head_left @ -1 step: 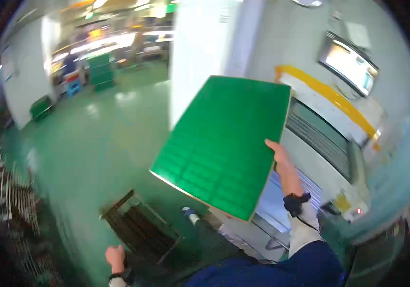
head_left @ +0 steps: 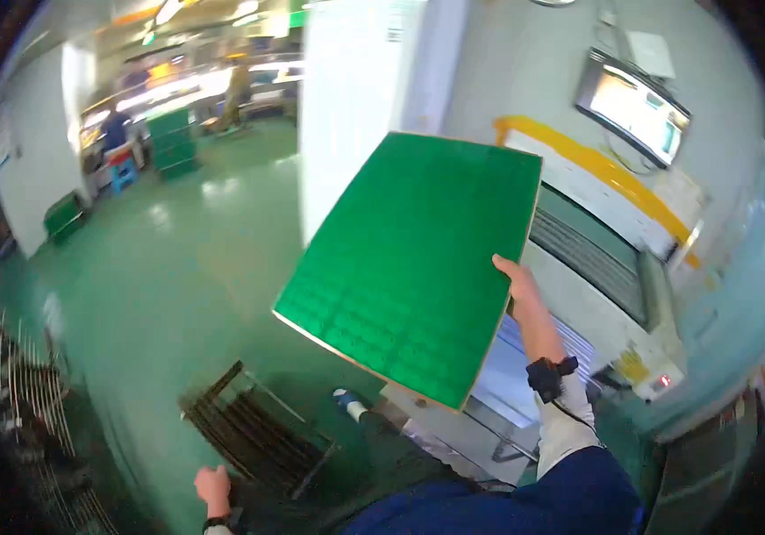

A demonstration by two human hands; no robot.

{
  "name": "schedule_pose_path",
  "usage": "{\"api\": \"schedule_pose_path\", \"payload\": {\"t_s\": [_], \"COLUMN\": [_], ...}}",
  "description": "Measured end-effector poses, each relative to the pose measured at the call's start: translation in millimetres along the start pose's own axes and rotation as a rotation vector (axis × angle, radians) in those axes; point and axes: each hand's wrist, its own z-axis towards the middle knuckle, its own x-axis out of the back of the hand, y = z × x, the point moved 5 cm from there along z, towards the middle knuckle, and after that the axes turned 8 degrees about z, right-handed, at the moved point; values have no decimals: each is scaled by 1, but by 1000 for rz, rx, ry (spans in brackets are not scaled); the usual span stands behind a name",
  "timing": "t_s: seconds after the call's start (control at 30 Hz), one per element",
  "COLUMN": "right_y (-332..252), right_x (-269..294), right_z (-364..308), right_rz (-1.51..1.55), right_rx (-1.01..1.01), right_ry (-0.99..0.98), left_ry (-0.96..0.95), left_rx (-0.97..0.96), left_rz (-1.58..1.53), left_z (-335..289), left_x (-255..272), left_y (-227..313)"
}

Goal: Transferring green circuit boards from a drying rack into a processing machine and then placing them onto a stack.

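At the centre of the frame, a rectangular green panel [head_left: 409, 259] is extending at a tilt above the floor [head_left: 195, 294]. The right grip [head_left: 522, 288] is clamping the panel's right edge; its thumb is lying on the green face, while the panel is hiding its fingers. At the lower left, the left grip [head_left: 213, 487] is appearing just below a dark slatted rack [head_left: 253, 430]; its degree of opening cannot be told. At the upper right, a lit monitor [head_left: 634, 107] is hanging.
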Motion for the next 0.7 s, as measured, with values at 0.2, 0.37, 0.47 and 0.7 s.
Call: {"api": "schedule_pose_path", "payload": {"t_s": [0.2,0.37,0.47,0.7], "right_y": [-61,-52,-33,14], "right_x": [153,213,262,316], "right_z": [-44,-48,-37,-9], "right_rz": [372,607,670,729], "right_rx": [220,317,352,234], "right_ry": [175,201,275,387], "left_ry": [81,-141,-180,-244], "left_rx": [-130,-303,-227,-161], "left_rz": [63,39,-12,149], "left_z": [24,24,11,7], "left_x": [-17,-25,-11,5], "left_y": [33,21,29,27]}}
